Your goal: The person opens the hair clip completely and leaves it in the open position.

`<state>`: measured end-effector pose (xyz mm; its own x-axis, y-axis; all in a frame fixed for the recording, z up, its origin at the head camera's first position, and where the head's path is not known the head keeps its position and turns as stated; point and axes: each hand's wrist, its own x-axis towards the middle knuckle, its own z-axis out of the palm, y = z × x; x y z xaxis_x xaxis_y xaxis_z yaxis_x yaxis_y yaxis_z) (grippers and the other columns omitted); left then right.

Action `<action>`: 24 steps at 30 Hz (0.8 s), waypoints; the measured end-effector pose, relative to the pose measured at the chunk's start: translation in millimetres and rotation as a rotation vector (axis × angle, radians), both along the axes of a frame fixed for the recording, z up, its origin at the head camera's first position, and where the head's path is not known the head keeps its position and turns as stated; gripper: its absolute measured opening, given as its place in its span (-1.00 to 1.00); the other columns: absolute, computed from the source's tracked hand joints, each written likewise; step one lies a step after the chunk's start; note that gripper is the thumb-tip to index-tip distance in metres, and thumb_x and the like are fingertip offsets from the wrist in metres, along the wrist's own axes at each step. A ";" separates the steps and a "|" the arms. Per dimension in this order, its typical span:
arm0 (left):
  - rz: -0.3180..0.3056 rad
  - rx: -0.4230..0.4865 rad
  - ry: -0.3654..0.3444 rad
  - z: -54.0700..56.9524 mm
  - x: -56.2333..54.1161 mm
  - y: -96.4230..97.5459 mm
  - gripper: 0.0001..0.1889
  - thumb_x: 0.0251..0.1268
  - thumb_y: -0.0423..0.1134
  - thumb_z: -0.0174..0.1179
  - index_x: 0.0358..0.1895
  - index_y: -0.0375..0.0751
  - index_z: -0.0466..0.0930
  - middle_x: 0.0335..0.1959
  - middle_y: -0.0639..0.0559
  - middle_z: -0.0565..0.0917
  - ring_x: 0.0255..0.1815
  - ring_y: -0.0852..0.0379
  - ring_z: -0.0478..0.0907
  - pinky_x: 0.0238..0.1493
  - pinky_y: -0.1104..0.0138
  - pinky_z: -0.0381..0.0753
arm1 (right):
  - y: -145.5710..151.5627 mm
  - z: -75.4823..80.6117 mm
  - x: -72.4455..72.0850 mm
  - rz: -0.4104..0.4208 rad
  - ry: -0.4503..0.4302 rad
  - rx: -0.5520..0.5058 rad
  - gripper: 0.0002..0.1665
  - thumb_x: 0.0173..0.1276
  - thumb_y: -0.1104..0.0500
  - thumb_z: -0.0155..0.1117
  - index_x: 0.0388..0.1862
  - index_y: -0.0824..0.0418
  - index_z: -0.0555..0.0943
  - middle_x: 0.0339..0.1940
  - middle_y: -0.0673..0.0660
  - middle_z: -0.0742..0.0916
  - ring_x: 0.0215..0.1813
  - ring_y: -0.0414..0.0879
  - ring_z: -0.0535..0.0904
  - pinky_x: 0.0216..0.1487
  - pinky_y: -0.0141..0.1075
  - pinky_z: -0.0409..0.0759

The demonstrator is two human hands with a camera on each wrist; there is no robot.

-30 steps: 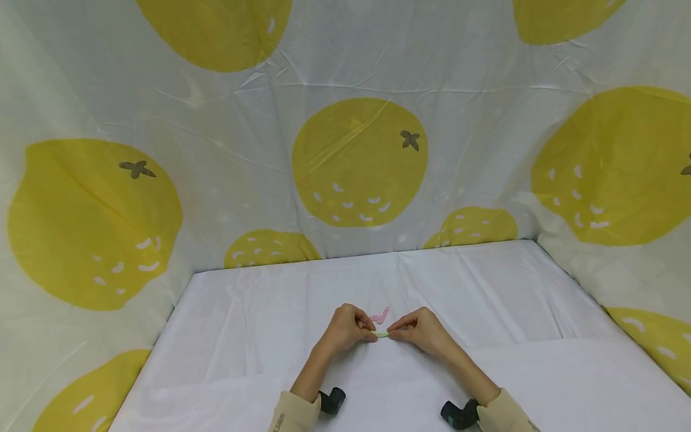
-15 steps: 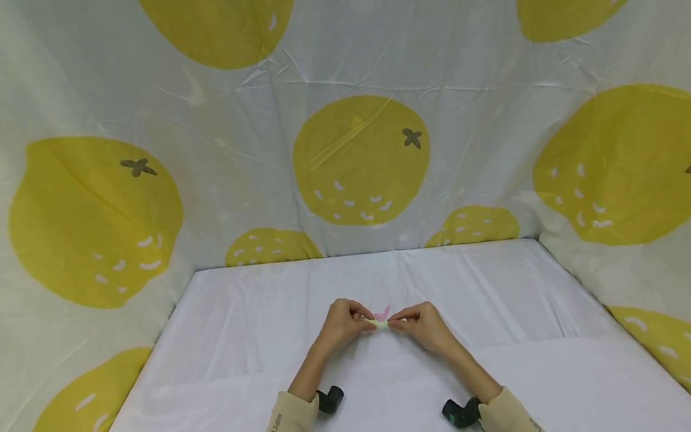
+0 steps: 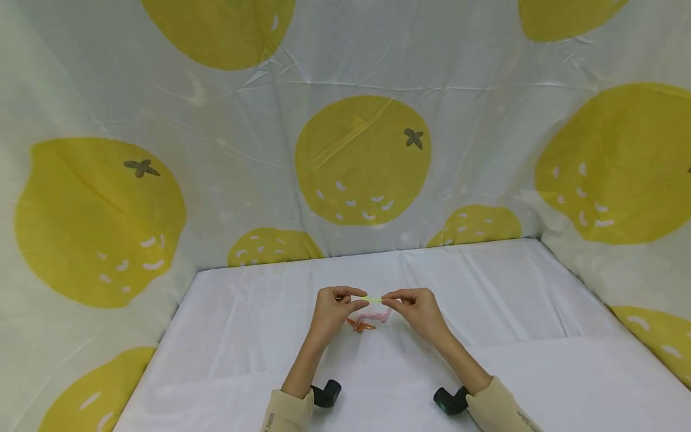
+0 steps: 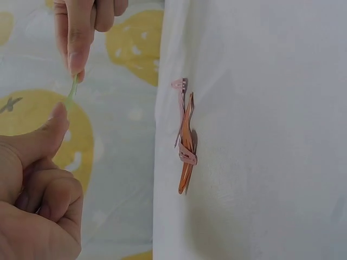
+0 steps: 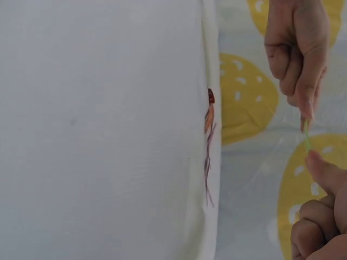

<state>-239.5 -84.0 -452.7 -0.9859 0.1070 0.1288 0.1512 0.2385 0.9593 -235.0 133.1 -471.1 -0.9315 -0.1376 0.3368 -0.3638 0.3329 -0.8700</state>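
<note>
My left hand and my right hand are raised over the table, each pinching one end of a thin light green hair clip between thumb and fingertips. The left wrist view shows the green clip edge-on, with its ends covered by the fingers. Below the hands, an orange hair clip lies on the white cloth with pink hair clips against and across it. How the pink pieces are joined is hard to tell. From the right wrist, the orange clip appears small and dark.
A white cloth covers the table. Behind and beside it hangs a curtain printed with large yellow lemons. Black devices are worn at both wrists, by the beige sleeves.
Both hands have lifted away from the cloth with the green clip between them. The orange clip, hidden before, now shows beneath the left hand beside the pink.
</note>
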 end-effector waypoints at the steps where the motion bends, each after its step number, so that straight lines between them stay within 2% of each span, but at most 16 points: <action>1: 0.008 0.004 0.007 0.2 -0.6 -0.3 -0.85 0.13 -0.33 0.54 -0.24 -0.28 0.84 -0.72 0.16 0.20 -0.64 0.25 0.09 -0.63 0.45 0.05 | -1.0 1.2 -0.7 0.003 0.012 -0.008 -0.87 0.26 0.16 0.55 -0.25 0.18 0.87 -0.75 -0.06 0.36 -0.63 -0.38 0.13 -0.56 -0.45 0.08; 9: 0.044 0.033 0.040 0.5 -2.8 -3.9 -0.85 0.11 -0.31 0.56 -0.28 -0.28 0.85 -0.75 0.19 0.20 -0.66 0.29 0.09 -0.63 0.47 0.06 | -7.6 5.8 -4.2 0.009 0.064 -0.042 -0.89 0.27 0.20 0.53 -0.25 0.21 0.86 -0.75 -0.06 0.35 -0.64 -0.39 0.12 -0.57 -0.46 0.06; 13: 0.046 0.061 0.041 0.4 -1.6 -5.6 -0.86 0.10 -0.29 0.57 -0.31 -0.26 0.86 -0.69 0.16 0.48 -0.65 0.32 0.14 -0.61 0.48 0.11 | -10.5 6.1 -3.1 -0.006 0.063 -0.044 -0.90 0.29 0.28 0.50 -0.24 0.28 0.85 -0.75 -0.05 0.33 -0.64 -0.39 0.10 -0.57 -0.46 0.04; 16: 0.049 0.078 0.040 -1.3 -1.6 -5.9 -0.87 0.11 -0.29 0.56 -0.32 -0.27 0.86 -0.52 0.03 0.72 -0.64 0.35 0.21 -0.60 0.49 0.17 | -11.8 5.9 -3.0 -0.008 0.040 -0.048 -0.90 0.30 0.32 0.48 -0.24 0.35 0.83 -0.74 -0.03 0.31 -0.64 -0.38 0.09 -0.56 -0.46 0.04; 19: 0.051 0.091 0.038 -3.0 -1.8 -5.1 -0.86 0.14 -0.29 0.55 -0.33 -0.32 0.85 -0.43 -0.08 0.79 -0.62 0.36 0.29 -0.59 0.51 0.23 | -11.9 5.5 -3.9 -0.010 0.012 -0.052 -0.89 0.33 0.31 0.46 -0.25 0.38 0.81 -0.73 0.00 0.29 -0.64 -0.37 0.08 -0.56 -0.46 0.04; 24: 0.043 0.095 0.052 -3.8 -1.1 -2.7 -0.84 0.19 -0.29 0.52 -0.34 -0.37 0.83 -0.45 -0.09 0.77 -0.61 0.35 0.32 -0.58 0.51 0.27 | -10.3 5.6 -4.8 -0.020 -0.058 -0.082 -0.84 0.34 0.20 0.49 -0.24 0.30 0.82 -0.71 -0.02 0.29 -0.64 -0.36 0.08 -0.55 -0.45 0.04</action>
